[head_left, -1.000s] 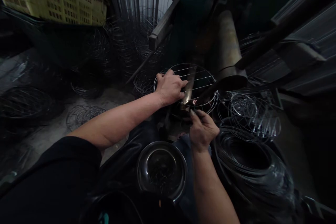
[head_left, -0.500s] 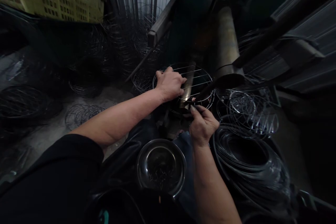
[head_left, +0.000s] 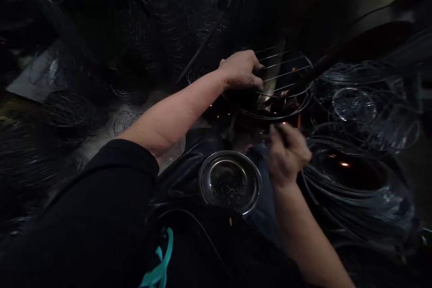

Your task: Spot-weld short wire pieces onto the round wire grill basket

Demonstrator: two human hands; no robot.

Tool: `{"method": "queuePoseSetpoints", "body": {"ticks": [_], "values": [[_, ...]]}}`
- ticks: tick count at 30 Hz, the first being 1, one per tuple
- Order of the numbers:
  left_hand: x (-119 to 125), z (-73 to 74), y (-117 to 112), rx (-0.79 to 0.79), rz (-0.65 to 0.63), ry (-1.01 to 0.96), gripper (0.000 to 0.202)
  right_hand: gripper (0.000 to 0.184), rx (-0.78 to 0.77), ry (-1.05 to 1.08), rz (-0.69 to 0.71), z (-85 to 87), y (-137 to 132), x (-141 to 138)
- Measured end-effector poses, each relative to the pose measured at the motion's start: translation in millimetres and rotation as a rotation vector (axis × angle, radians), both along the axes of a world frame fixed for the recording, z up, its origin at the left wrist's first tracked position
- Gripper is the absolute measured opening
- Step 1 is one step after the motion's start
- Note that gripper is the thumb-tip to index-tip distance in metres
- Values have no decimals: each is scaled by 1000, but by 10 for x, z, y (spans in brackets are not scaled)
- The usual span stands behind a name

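My left hand point(head_left: 240, 70) lies over the near edge of a round wire rack point(head_left: 295, 60), fingers curled onto its rim and cross wires. A metal bar point(head_left: 274, 76) runs under the rack. My right hand point(head_left: 288, 155) sits just below the rack, blurred, its fingertips pinched on what looks like a short thin wire point(head_left: 280, 128). Below it, on my dark apron point(head_left: 189, 153), rests a steel bowl point(head_left: 229, 182) holding short wire pieces. Orange sparks point(head_left: 219, 116) fly around the rack.
A large wire coil point(head_left: 351, 189) lies to the right, with stacked wire rings point(head_left: 366, 103) behind it. Wire baskets point(head_left: 67, 109) sit on the floor at left. A dark machine arm point(head_left: 330, 56) reaches over the rack from the right.
The view has tipped down, so the rack and hands sit higher and further right. My right hand has drawn back from the rack, and orange sparks have appeared.
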State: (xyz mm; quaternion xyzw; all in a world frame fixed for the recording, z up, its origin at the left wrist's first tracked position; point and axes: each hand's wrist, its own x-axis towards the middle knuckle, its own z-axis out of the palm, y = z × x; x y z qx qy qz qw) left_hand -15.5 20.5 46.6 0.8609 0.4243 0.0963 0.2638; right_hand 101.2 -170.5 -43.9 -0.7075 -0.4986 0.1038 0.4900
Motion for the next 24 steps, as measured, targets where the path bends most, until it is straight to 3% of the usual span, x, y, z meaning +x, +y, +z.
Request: {"method": "queuePoseSetpoints", "body": {"ticks": [4,5,7,10,14,19,24], "values": [[-80,-23,-22,-28,-17,-43,42,22,-784,-369,498,-273,-433,-424],[-83,-24,-46,-22,-15,-49,40,24,-935,-459,545,-343,-499,-546],[-74,-16,-108,-19,2,-48,34,27,-1076,-570,553,-455,-582,-747],[-50,9,-206,-27,74,-30,26,26,-1084,-588,563,-524,-637,-878],[-44,14,-308,-38,159,-30,26,26,-1052,-614,590,-481,-703,-824],[-63,0,-379,27,178,-51,33,24,-1051,-598,685,-445,-800,-738],[-74,26,-467,81,146,-57,27,30,-1043,-473,681,-350,-744,-531]]}}
